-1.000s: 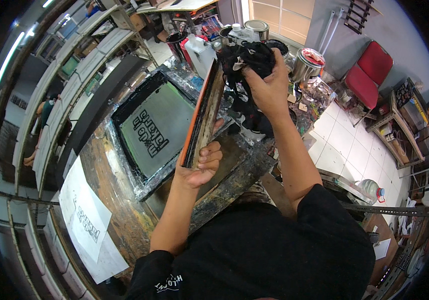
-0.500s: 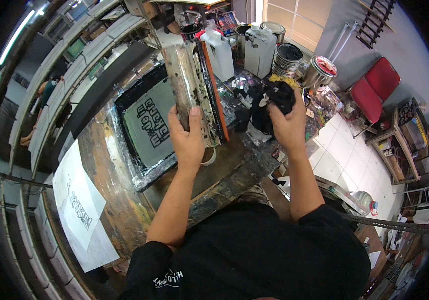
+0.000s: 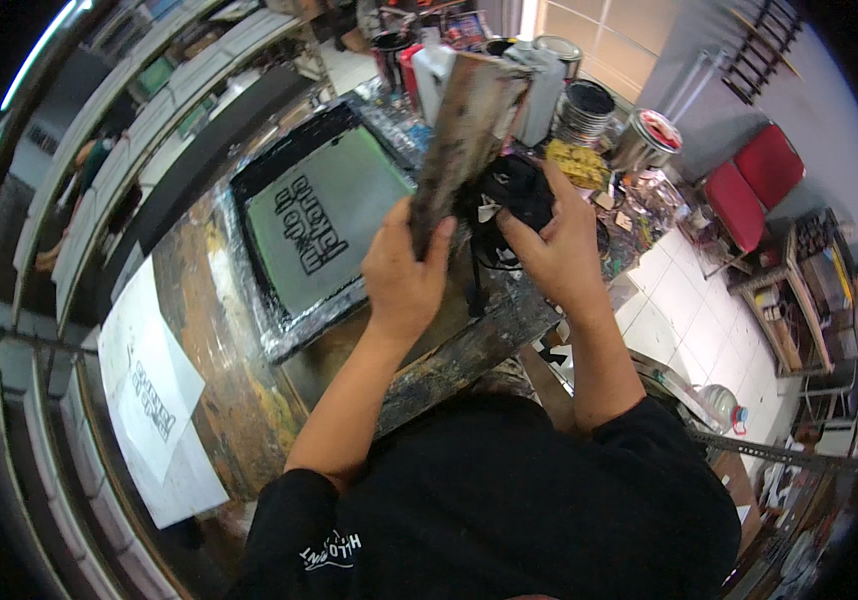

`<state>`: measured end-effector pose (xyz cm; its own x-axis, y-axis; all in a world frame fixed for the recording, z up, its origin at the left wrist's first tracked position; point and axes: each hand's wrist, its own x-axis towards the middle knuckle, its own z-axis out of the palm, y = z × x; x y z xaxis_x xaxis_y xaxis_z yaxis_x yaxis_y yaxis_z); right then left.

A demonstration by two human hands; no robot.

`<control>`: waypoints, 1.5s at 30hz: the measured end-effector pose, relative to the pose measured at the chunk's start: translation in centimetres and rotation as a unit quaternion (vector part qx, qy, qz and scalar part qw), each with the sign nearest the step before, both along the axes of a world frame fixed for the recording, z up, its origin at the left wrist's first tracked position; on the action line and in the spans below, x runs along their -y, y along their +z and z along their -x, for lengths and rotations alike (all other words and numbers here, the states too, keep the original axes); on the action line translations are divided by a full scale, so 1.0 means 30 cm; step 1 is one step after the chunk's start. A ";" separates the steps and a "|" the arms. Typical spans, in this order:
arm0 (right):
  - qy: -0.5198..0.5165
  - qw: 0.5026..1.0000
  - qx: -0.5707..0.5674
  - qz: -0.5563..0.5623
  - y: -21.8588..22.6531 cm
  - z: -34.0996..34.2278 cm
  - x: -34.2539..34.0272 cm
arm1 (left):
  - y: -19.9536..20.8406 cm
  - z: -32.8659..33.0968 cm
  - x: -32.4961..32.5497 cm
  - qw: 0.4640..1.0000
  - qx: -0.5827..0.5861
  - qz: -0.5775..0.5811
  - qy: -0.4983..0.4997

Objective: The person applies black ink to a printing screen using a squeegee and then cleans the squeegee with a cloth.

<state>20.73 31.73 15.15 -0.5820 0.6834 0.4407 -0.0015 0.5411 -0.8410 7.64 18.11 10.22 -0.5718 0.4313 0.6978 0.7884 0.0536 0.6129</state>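
Observation:
My left hand [image 3: 406,268] is closed round the lower end of a wooden squeegee [image 3: 464,140], which it holds up at a tilt. My right hand [image 3: 567,245] grips a bunched black rag [image 3: 514,195], brought against or very close to the squeegee's right side; contact is hard to make out. Left of my hands lies a framed printing screen [image 3: 334,225] with a green-edged mesh and dark lettering, flat on the stained worktable [image 3: 239,390]. The squeegee's blade edge is turned away and hidden by the rag.
White sheets with printed lettering [image 3: 154,430] lie at the table's left edge. Behind the rag stand ink cans [image 3: 646,140], a stack of lids [image 3: 586,110], plastic jugs [image 3: 539,85] and a yellow cloth [image 3: 577,163]. A red chair [image 3: 754,185] is at the right, racks [image 3: 169,110] at the left.
The squeegee has moved right and turned, so its orange-edged side no longer shows. My right hand has brought the rag left and in against it.

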 end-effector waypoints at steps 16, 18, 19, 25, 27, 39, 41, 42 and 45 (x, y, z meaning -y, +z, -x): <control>0.013 0.998 -0.053 0.027 -0.042 -0.078 -0.169 | 0.134 0.103 -0.010 0.969 0.119 -0.217 0.007; 0.042 0.995 -0.074 0.058 -0.005 -0.083 -0.183 | 0.146 0.093 0.065 0.972 0.155 -0.179 0.013; 0.030 0.996 -0.056 0.054 -0.008 -0.090 -0.197 | 0.136 0.103 0.093 0.967 0.176 -0.184 0.012; 0.029 0.989 -0.076 0.127 -0.049 -0.141 -0.153 | 0.070 0.154 0.290 0.954 0.247 -0.163 0.044; 0.039 0.996 -0.032 0.074 -0.079 -0.154 -0.166 | 0.017 0.185 0.378 0.944 0.279 -0.174 0.042; 0.084 0.958 -0.193 0.193 -0.085 -0.287 -0.256 | -0.042 0.129 0.423 0.914 0.398 -0.079 -0.024; 0.082 0.959 -0.190 0.193 -0.104 -0.315 -0.265 | -0.043 0.113 0.381 0.916 0.391 -0.084 -0.040; 0.076 0.960 -0.185 0.198 -0.115 -0.323 -0.255 | -0.043 0.105 0.365 0.913 0.396 -0.086 -0.046; 0.035 0.953 -0.200 0.227 -0.182 -0.323 -0.211 | -0.032 0.084 0.338 0.904 0.414 -0.078 -0.071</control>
<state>30.41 38.07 9.70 -0.4814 0.8220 0.3044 -0.3929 0.1081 -0.9132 5.11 7.96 9.27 -0.8727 0.4747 0.1141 0.0471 -0.1506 0.9875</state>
